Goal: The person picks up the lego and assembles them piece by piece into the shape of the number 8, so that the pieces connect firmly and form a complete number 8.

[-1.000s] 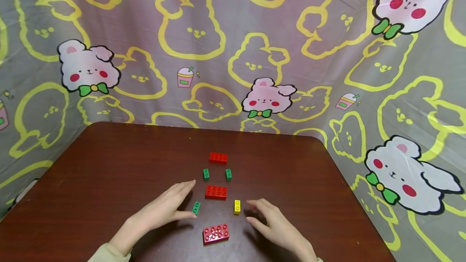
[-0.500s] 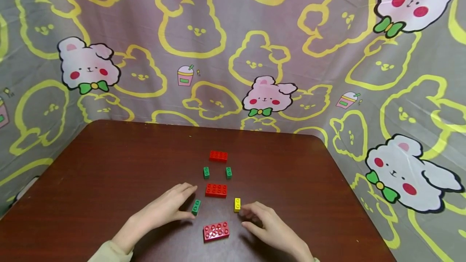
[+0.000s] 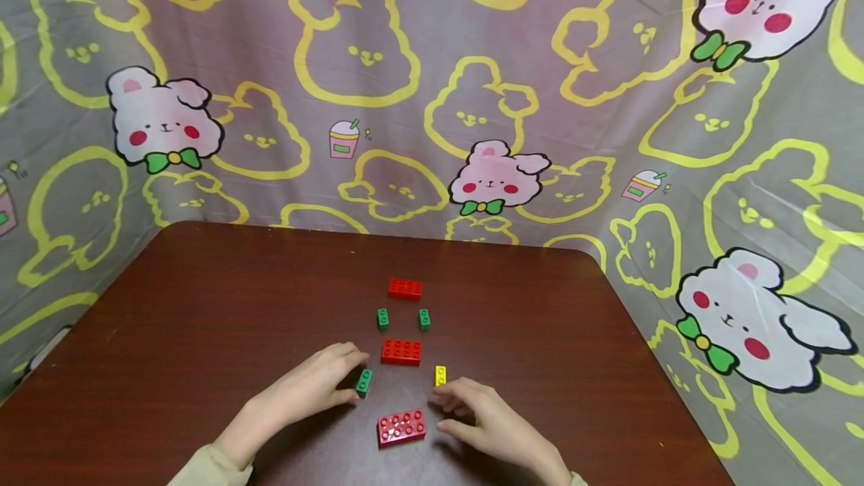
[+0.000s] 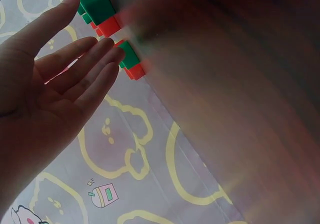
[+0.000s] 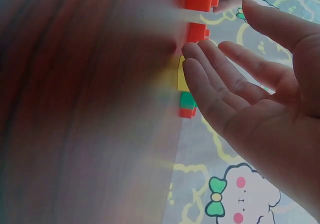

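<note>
My left hand (image 3: 313, 385) is beside a small green two-stud brick (image 3: 364, 382), its thumb and fingers spread around the brick without a visible pinch. From the left wrist, relaxed fingers and a thumb show near a green brick (image 4: 97, 5). My right hand (image 3: 482, 415) hovers with loosely bent fingers between a yellow two-stud brick (image 3: 440, 375) and the nearest red eight-stud brick (image 3: 401, 428). Its fingertips partly cover the yellow brick's near end; whether they touch cannot be told. The right wrist view shows nothing gripped, with the yellow brick (image 5: 183, 74) behind the fingertips.
Farther back on the brown table (image 3: 223, 298) lie a red brick (image 3: 401, 352), two small green bricks (image 3: 382, 319) side by side and another red brick (image 3: 405, 289). A patterned curtain (image 3: 398, 118) hangs around the table's far and side edges.
My right hand has moved left, past the yellow brick's near end and closer to the nearest red brick. My left fingers have drawn slightly nearer the green brick. The bricks stay where they were.
</note>
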The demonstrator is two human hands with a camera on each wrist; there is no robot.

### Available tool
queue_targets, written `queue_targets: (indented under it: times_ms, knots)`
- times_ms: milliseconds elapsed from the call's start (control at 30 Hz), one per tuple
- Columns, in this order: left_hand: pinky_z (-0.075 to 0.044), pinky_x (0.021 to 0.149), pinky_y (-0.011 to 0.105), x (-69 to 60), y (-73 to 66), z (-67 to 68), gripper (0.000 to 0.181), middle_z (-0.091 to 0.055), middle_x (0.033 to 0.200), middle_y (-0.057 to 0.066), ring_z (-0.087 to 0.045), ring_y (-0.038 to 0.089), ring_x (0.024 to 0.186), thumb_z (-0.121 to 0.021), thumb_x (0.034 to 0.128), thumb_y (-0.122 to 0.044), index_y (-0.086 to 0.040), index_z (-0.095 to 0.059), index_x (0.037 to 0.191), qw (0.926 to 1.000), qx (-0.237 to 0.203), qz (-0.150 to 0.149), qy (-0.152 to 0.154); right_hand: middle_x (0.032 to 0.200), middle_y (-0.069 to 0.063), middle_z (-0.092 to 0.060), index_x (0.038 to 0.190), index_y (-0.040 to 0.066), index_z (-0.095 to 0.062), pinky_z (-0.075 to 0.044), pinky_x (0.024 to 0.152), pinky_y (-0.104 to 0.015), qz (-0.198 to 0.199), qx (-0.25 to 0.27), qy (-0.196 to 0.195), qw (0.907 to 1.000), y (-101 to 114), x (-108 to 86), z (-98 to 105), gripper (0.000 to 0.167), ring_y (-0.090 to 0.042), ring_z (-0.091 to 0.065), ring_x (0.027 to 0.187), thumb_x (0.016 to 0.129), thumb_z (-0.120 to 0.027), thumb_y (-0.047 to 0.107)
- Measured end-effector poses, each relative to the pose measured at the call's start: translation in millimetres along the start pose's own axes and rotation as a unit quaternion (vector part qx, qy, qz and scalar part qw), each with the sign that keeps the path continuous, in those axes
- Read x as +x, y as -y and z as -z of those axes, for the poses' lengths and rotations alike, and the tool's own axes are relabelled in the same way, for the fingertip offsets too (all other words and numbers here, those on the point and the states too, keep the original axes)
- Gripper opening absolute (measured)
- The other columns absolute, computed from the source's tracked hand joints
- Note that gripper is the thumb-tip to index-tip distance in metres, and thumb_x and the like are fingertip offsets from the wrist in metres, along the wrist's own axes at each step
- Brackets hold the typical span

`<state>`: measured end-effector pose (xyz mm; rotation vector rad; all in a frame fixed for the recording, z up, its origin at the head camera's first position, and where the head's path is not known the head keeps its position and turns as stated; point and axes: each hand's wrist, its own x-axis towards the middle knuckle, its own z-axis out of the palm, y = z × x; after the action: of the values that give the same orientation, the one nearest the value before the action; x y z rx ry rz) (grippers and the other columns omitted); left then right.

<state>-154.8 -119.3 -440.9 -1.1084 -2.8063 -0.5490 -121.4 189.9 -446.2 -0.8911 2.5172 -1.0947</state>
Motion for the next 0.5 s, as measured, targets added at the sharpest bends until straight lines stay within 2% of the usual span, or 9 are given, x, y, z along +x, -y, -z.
queue_targets:
  times_ms: [100, 200, 500]
  knots:
    - [-0.056, 0.079, 0.032, 1.6, -1.0, 0.4, 0.045, -0.065, 0.099, 0.007, -0.063, 0.018, 0.090, -0.084, 0.0773, -0.019, 0.002, -0.067, 0.113, 1.0000, 0.003, -0.001, 0.000, 0.112, -0.002, -0.069, 0.124, 0.009, -0.062, -0.056, 0.085, -0.023, 0.008, -0.012, 0.002, 0.9999, 0.3, 2.0, -1.2, 0.038, -0.008, -0.065, 0.097, 0.093, -0.070, 0.029]
    - [-0.055, 0.078, 0.031, 3.0, -1.9, 0.1, 0.044, -0.065, 0.096, 0.006, -0.062, 0.016, 0.087, -0.085, 0.0764, -0.018, 0.001, -0.067, 0.111, 1.0000, 0.008, -0.003, 0.002, 0.110, -0.006, -0.069, 0.124, 0.005, -0.061, -0.056, 0.083, -0.023, 0.033, -0.021, 0.000, 0.9992, 0.4, 3.6, -3.5, 0.038, -0.009, -0.066, 0.095, 0.093, -0.070, 0.025]
    - [-0.052, 0.071, 0.027, 5.2, -1.9, -3.6, 0.037, -0.062, 0.089, 0.001, -0.056, 0.009, 0.080, -0.086, 0.0744, -0.017, -0.003, -0.068, 0.104, 0.9999, 0.005, -0.011, 0.006, 0.109, -0.009, -0.070, 0.120, 0.002, -0.063, -0.056, 0.079, -0.019, 0.038, -0.019, 0.013, 0.9990, 4.8, 7.3, -8.0, 0.033, -0.006, -0.068, 0.092, 0.091, -0.072, 0.016]
